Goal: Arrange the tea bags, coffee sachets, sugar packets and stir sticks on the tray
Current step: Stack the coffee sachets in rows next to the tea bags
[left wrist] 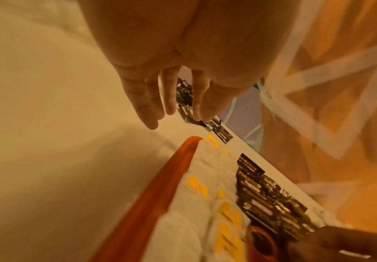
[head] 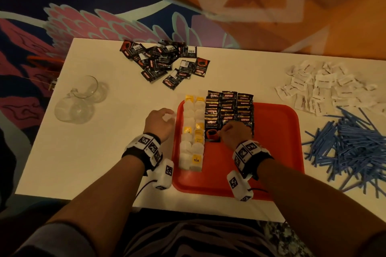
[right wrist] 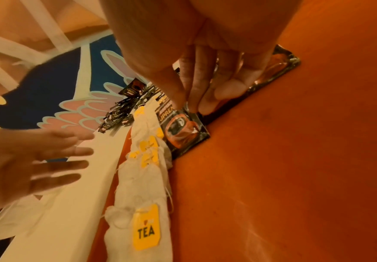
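On the red tray, the right hand pinches a coffee sachet lying flat with bent fingers. The loose sachets lie far up the desk, nearer the left hand, whose fingers are spread.

The whole surface is looked down on steeply from head height, while the tray and the tea bags are shared, at close range and a low angle, by both forward-facing wrist views.
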Demonstrator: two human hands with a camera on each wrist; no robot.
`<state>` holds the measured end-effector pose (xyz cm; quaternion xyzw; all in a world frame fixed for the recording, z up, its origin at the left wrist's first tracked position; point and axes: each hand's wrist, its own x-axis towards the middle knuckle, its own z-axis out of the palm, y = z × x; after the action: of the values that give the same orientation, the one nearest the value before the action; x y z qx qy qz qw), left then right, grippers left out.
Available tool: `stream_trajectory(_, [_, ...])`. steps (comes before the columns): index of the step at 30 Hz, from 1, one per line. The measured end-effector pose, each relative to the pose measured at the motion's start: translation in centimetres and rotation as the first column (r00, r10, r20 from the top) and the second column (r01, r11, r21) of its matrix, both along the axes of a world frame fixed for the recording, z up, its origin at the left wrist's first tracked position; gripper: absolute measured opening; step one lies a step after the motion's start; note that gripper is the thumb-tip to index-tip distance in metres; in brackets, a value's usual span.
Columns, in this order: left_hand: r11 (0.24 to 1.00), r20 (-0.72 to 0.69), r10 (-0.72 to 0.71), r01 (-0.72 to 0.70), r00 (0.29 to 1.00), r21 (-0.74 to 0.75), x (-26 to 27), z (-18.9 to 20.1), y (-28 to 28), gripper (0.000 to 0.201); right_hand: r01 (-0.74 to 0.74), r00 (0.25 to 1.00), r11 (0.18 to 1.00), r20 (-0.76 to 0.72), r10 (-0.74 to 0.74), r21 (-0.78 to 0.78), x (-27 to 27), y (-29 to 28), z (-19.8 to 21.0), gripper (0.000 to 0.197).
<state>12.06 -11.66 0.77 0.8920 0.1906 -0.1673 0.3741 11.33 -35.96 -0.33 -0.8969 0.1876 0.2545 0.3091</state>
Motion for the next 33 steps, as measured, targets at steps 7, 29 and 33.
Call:
stream_trajectory(7, [0.941,0.081,-0.252,0.225,0.964,0.254,9.4,-0.1,2.7,0.036,-0.132,0.991,0.985,0.035,0.128,0.113,0.6,2.5,1.6,0.004])
stream_trajectory(29, [0.696,-0.077,-0.599,0.567,0.797,0.441,2.1,-5.1,8.9,0.055,-0.106,0.994,0.983,0.024,0.103,0.152,3.5,15.6,1.4,0.003])
stream_trajectory(33, [0.764,0.037,-0.555,0.491,0.831,0.419,-0.7,-4.5,11.7,0.051,-0.329,0.941,0.944,0.091,0.326,0.020,6.5,18.5,0.4,0.020])
